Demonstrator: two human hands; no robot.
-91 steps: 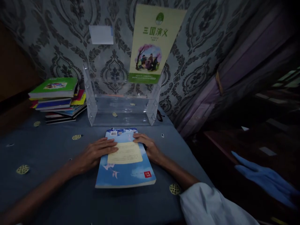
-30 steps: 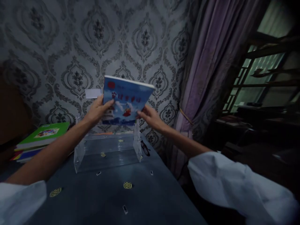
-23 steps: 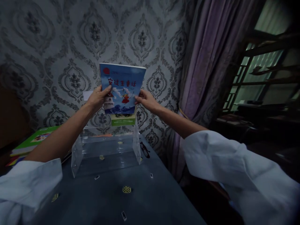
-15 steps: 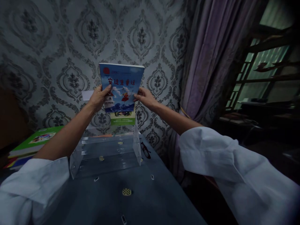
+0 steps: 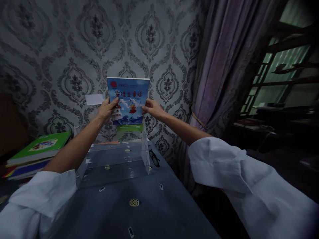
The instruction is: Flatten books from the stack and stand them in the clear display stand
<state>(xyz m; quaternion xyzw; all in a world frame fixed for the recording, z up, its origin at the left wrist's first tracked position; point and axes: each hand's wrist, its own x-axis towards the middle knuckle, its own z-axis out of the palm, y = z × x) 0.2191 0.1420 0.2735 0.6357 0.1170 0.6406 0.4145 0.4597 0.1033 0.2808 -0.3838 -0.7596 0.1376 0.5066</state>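
Observation:
A blue picture-covered book point(image 5: 128, 103) with red Chinese characters is held upright in both hands, its front facing me. My left hand point(image 5: 107, 109) grips its left edge, thumb on the cover. At the lower right edge, my right hand point(image 5: 152, 108) pinches it between thumb and fingers. Behind and below the blue book, a green-covered book point(image 5: 131, 128) shows only its lower part. The clear tiered plastic stand point(image 5: 145, 152) is on the table under my hands, its left side partly hidden by my left forearm.
A stack of books point(image 5: 43, 146) with a green one on top lies at the left. Dark-framed glasses point(image 5: 154, 158) rest right of the stand on the blue-grey patterned tablecloth point(image 5: 161, 212). A patterned wall stands behind, and a purple curtain point(image 5: 214, 66) hangs at the right.
Both hands have lowered the blue book a little. It now covers more of the green-covered book behind it, and its top looks less tilted.

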